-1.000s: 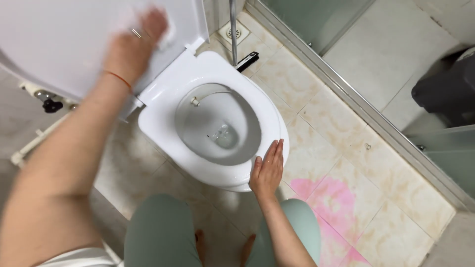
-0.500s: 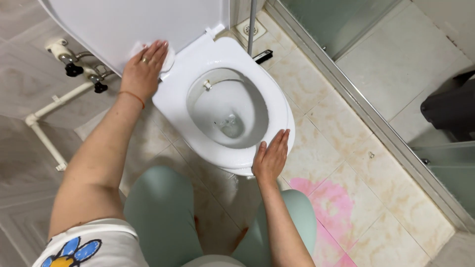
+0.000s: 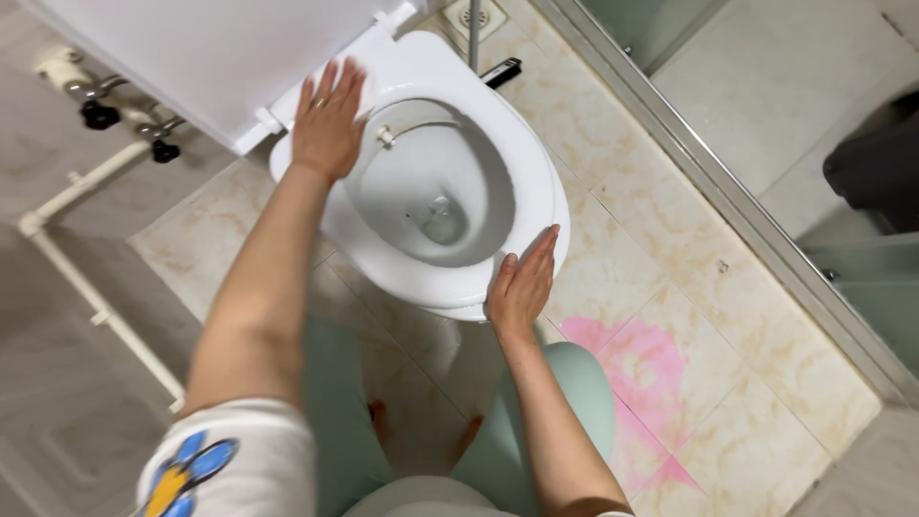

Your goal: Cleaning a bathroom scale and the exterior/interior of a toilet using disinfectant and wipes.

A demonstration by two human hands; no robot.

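Observation:
A white toilet seat (image 3: pixel 536 182) lies down over the bowl (image 3: pixel 440 215), and its lid (image 3: pixel 211 57) stands raised at the upper left. My left hand (image 3: pixel 328 120) presses flat on the back left of the seat beside the hinge, fingers spread. The white wipe it holds is almost wholly hidden under the palm. My right hand (image 3: pixel 522 282) rests against the front rim of the seat, fingers together and straight, holding nothing. A ring shows on my left hand.
Wall valves (image 3: pixel 96 110) and a white pipe (image 3: pixel 96 306) run along the left. Behind the toilet are a metal pole (image 3: pixel 474 33), a floor drain (image 3: pixel 471 14) and a black tool (image 3: pixel 503 69). A shower door track (image 3: pixel 728 201) crosses the right, a pink floor stain (image 3: pixel 637 359) nearby.
My left hand has slid with the wipe down off the raised lid, past the hinge, onto the back of the seat. My right hand has stayed on the front rim.

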